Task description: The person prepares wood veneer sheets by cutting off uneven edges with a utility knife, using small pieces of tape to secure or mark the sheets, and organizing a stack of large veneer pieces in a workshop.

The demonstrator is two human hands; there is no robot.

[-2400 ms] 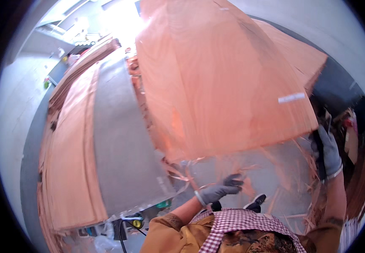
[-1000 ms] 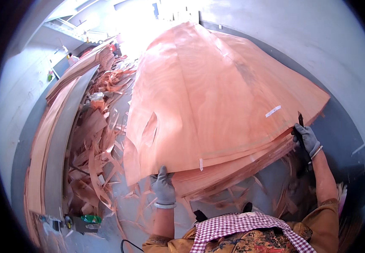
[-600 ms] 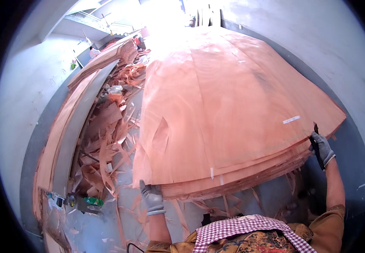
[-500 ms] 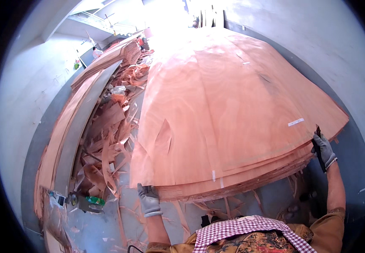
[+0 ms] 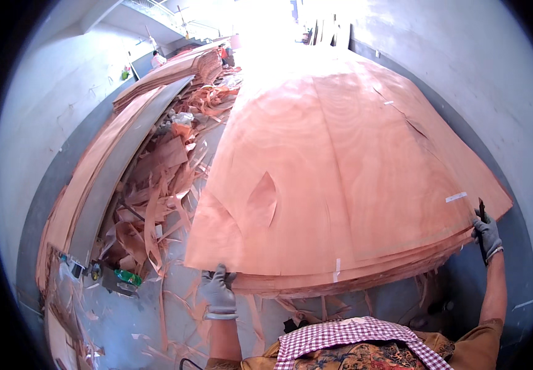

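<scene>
Gloved L hand (image 5: pixel 219 295) at near L corner of top veneer sheet (image 5: pixel 303 185); one fingertip overlaps the edge, but can't tell if the fingers pinch it; gloved R hand (image 5: pixel 489 235) has fingers closed round slim dark tool (image 5: pixel 481 213), upright by sheet's near R edge; sheet lies spread atop veneer stack (image 5: pixel 291 285), w/ leaf-shaped flaw nr L side; scraps (image 5: pixel 155 185) litter floor (image 5: pixel 124 316) to L.

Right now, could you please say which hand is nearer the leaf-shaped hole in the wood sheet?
The left hand, at the near edge of the wood sheet, left of the hole; the right hand is farther, to its right.
</scene>
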